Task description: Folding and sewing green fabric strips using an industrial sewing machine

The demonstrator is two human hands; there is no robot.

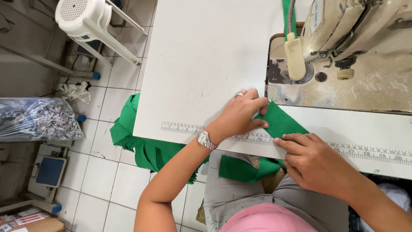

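Observation:
A small green fabric piece [281, 122] lies on the white sewing table [206, 56], across the ruler strip [369, 151] at the table's front edge. My left hand [240, 115], with a ring and a wristwatch, presses its fingers on the fabric's upper left part. My right hand [311, 161] pinches the fabric's lower right edge at the table edge. The fabric hangs down over my lap, where more green cloth [240, 168] rests. The sewing machine [347, 51] stands just beyond, at the upper right.
A stack of green fabric [141, 146] hangs off the table's left front side. A white plastic stool [92, 23] stands on the tiled floor at the upper left. A clear bag of scraps [36, 118] and a small blue scale [49, 172] sit at the left.

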